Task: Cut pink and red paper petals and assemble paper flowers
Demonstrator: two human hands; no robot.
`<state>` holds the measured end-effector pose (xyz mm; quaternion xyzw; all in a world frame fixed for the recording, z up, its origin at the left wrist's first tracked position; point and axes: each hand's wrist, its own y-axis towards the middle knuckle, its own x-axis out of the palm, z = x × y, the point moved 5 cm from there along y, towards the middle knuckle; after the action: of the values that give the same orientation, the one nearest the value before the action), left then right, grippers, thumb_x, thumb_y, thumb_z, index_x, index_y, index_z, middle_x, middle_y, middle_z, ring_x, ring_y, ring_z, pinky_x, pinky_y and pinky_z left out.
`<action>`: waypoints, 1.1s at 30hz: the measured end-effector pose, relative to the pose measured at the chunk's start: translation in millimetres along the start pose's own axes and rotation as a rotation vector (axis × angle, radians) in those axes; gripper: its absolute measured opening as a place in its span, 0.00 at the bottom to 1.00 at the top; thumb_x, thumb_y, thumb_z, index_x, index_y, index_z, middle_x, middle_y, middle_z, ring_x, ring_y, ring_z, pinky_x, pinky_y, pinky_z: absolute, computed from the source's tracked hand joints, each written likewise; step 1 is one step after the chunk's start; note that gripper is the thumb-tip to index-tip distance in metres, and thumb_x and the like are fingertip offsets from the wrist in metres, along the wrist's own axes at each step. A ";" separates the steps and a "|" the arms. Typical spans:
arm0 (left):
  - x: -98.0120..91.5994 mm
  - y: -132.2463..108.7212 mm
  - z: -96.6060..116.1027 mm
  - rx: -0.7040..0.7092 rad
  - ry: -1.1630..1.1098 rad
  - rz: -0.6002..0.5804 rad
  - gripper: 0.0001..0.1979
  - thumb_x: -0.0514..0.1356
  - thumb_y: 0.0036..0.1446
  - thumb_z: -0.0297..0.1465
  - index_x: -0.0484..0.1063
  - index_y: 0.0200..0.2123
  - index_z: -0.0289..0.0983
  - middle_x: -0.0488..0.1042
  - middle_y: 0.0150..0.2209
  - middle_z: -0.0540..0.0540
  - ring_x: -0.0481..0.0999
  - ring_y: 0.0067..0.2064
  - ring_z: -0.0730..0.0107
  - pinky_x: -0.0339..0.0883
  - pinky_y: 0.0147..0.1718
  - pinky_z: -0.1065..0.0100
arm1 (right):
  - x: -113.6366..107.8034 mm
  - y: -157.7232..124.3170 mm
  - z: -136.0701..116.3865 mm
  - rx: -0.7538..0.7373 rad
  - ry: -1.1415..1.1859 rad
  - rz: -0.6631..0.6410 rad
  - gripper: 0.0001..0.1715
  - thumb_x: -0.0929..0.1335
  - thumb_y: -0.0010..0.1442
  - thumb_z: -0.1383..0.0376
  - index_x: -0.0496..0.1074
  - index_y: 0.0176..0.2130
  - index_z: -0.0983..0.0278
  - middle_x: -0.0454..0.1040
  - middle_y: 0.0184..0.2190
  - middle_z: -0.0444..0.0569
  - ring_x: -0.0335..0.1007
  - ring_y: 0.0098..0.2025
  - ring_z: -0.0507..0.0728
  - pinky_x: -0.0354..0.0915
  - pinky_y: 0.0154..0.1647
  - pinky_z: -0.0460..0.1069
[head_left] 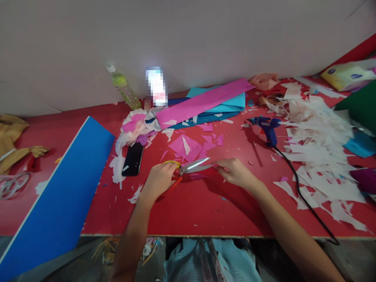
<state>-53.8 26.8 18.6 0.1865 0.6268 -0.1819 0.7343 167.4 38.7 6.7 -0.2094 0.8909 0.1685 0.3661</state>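
Observation:
My left hand point(160, 180) is closed around the handles of a pair of scissors point(192, 166). Their blades are parted slightly and point right, toward my right hand point(236, 172). Its thumb and fingers are pinched together near the blade tips. A small pinkish bit shows at the fingertips, too small to make out. Just beyond the blades lie cut pink paper pieces point(188, 147) with a white sliver on top. A folded pink paper strip point(205, 101) rests farther back across teal and light-blue sheets point(235, 102).
A blue board point(64, 188) slants over the table's left front edge. A black phone point(133, 158) lies by crumpled paper flowers point(136, 125). Behind stand a bottle point(125, 86) and a lit screen point(157, 86). A blue glue gun point(268, 128) with its cord and white scraps point(320, 149) are right.

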 end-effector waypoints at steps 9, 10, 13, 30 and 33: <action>-0.7 -0.2 0.7 -0.001 -0.008 -0.013 0.12 0.57 0.54 0.26 0.69 0.43 0.36 0.77 0.41 0.44 0.76 0.42 0.62 0.67 0.40 0.65 | 0.0 0.4 0.0 0.016 0.022 -0.006 0.12 0.59 0.55 0.70 0.63 0.22 0.64 0.64 0.16 0.45 0.59 0.18 0.50 0.53 0.23 0.44; -0.9 -0.2 0.7 -0.001 -0.005 -0.014 0.11 0.56 0.54 0.26 0.69 0.43 0.37 0.77 0.41 0.44 0.76 0.41 0.62 0.66 0.39 0.65 | 0.0 0.3 0.1 0.018 0.027 -0.009 0.12 0.59 0.55 0.70 0.63 0.22 0.64 0.65 0.16 0.45 0.59 0.19 0.49 0.53 0.23 0.44; -1.2 0.1 1.1 0.002 0.002 -0.019 0.10 0.56 0.55 0.27 0.69 0.42 0.37 0.77 0.39 0.45 0.76 0.40 0.63 0.66 0.38 0.65 | 0.5 0.1 0.6 0.019 0.032 -0.016 0.12 0.59 0.55 0.69 0.61 0.21 0.64 0.64 0.16 0.44 0.59 0.18 0.49 0.52 0.23 0.44; -0.8 -1.0 0.3 0.001 -0.011 -0.054 0.07 0.54 0.57 0.30 0.70 0.38 0.37 0.77 0.34 0.47 0.75 0.35 0.65 0.60 0.32 0.67 | 3.1 0.0 6.9 0.035 0.010 -0.018 0.14 0.59 0.55 0.68 0.55 0.19 0.62 0.58 0.15 0.42 0.52 0.18 0.48 0.48 0.22 0.45; -0.6 -2.5 1.5 0.011 0.009 -0.071 0.08 0.53 0.59 0.33 0.70 0.32 0.37 0.76 0.29 0.47 0.74 0.31 0.66 0.58 0.29 0.68 | 3.4 -0.5 10.1 0.039 0.000 -0.008 0.13 0.59 0.56 0.68 0.59 0.21 0.63 0.59 0.16 0.42 0.50 0.19 0.48 0.49 0.23 0.45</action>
<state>-53.9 23.8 19.2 0.1691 0.6354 -0.2105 0.7234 171.3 42.0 -2.7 -0.2060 0.8932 0.1495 0.3706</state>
